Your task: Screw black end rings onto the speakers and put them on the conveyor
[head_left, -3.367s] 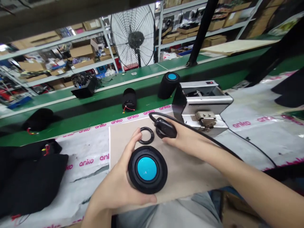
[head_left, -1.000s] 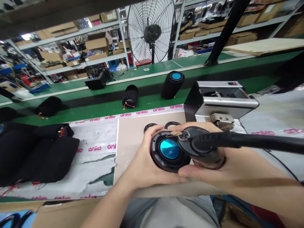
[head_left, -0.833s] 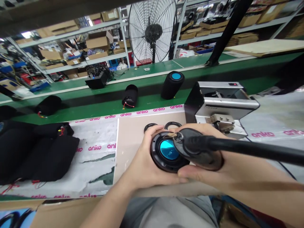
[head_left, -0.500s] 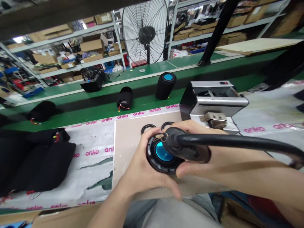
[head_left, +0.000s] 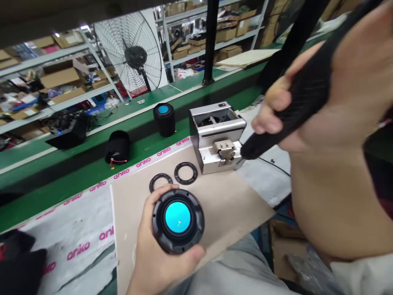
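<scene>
My left hand (head_left: 159,254) is wrapped round a round black speaker (head_left: 195,229), its end facing up. A shiny blue disc (head_left: 178,217) sits in the middle of the speaker, inside a black ring with small holes. My right hand (head_left: 346,90) grips a black electric screwdriver (head_left: 307,96), tilted down to the left. The screwdriver's lower end is at the front of a silver screw feeder (head_left: 217,127); whether it touches I cannot tell. Two loose black rings (head_left: 186,173) lie on the beige board (head_left: 230,205) just beyond the speaker.
A speaker with a blue top (head_left: 164,121) stands upright on the green bench (head_left: 138,135); another black cylinder (head_left: 117,147) with red wires lies left of it. Black covers (head_left: 21,262) lie at the lower left. A large fan (head_left: 135,57) and loaded shelves stand behind.
My right hand has lifted the screwdriver off the speaker and swung it right to the screw feeder. My left hand still holds the speaker. The view has turned right.
</scene>
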Demonstrator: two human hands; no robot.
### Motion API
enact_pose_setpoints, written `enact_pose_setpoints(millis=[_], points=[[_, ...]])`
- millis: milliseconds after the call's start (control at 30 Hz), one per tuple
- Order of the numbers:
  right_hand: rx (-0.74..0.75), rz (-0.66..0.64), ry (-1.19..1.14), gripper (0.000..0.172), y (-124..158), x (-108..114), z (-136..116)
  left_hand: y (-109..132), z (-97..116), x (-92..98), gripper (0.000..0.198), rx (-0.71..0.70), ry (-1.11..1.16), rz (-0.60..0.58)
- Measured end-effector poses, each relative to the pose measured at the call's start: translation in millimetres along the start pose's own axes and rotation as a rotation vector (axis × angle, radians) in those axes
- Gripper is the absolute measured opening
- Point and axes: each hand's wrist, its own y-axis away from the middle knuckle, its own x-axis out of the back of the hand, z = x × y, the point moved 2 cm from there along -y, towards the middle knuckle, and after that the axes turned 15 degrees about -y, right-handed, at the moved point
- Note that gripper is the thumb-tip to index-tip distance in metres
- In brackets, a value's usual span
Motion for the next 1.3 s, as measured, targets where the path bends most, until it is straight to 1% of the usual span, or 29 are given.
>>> enact_pose_setpoints(millis=[33, 100, 133, 167, 200, 300, 367, 467, 567, 667, 733, 833, 967, 1000, 1033, 1100, 1200, 1233, 1300], points=[[0.02, -0.02, -0.02, 0.058, -1.5, -1.3, 2.3, -3.8, 4.1, -7.3, 0.084, -0.014, 0.016, -0.012], [0.02, -0.054, -0.076, 0.036, -2.8, -4.8, 9.0, -11.8, 13.0, -23.5, 0.082, -0.02, 0.054, -0.044], [0.01, -0.073, -0.078, 0.03, -3.1, -6.6, 12.7, -15.3, 17.2, -31.2, 0.081, -0.02, 0.073, -0.058], [0.007, -0.096, -0.088, 0.03, -3.4, -8.4, 16.1, -18.3, 21.0, -38.0, 0.08, -0.02, 0.088, -0.071], [0.013, -0.118, -0.097, 0.035, -3.8, -9.9, 19.2, -20.7, 24.1, -43.7, 0.081, -0.022, 0.101, -0.089], [-0.022, -0.194, -0.114, 0.055, -5.9, -13.0, 29.5, -24.0, 29.5, -52.8, 0.083, -0.029, 0.144, -0.142], [-0.045, -0.225, -0.15, 0.06, -8.0, -13.8, 37.0, -24.1, 30.4, -53.2, 0.082, -0.013, 0.161, -0.139], [0.026, -0.242, -0.231, 0.065, -11.1, -13.9, 45.1, -23.1, 30.2, -51.3, 0.079, -0.003, 0.163, -0.1], [0.033, -0.267, -0.278, 0.073, -12.9, -14.6, 47.1, -22.7, 29.9, -51.3, 0.078, -0.02, 0.162, -0.08], [0.112, -0.195, -0.329, 0.07, -14.2, -14.3, 42.1, -23.5, 29.6, -52.3, 0.079, -0.006, 0.17, -0.073], [0.146, -0.189, -0.328, 0.069, -14.8, -15.0, 41.8, -24.6, 30.1, -52.3, 0.079, 0.008, 0.175, -0.073], [0.074, -0.259, -0.298, 0.069, -13.3, -15.0, 52.8, -26.1, 32.0, -50.9, 0.076, 0.013, 0.191, -0.072], [-0.057, -0.301, -0.281, 0.061, -5.3, -7.6, 68.1, -27.3, 33.6, -49.8, 0.076, 0.022, 0.195, -0.09], [-0.069, -0.303, -0.28, 0.061, -3.5, -5.8, 67.4, -27.7, 33.8, -49.9, 0.077, 0.023, 0.198, -0.097], [-0.051, -0.292, -0.291, 0.063, -2.5, -4.4, 64.1, -28.3, 34.0, -50.1, 0.077, 0.021, 0.204, -0.101], [0.035, -0.241, -0.321, 0.063, -2.7, -3.6, 52.4, -30.0, 34.4, -50.3, 0.075, 0.008, 0.214, -0.104], [0.183, -0.159, -0.341, 0.058, -5.6, -8.0, 36.5, -32.8, 35.0, -50.0, 0.072, -0.013, 0.215, -0.103], [0.206, -0.149, -0.337, 0.06, -6.6, -10.3, 34.8, -33.2, 35.1, -49.7, 0.072, -0.013, 0.214, -0.103], [0.187, -0.171, -0.323, 0.067, -8.4, -14.7, 37.7, -33.2, 35.0, -48.8, 0.072, -0.007, 0.205, -0.101]])
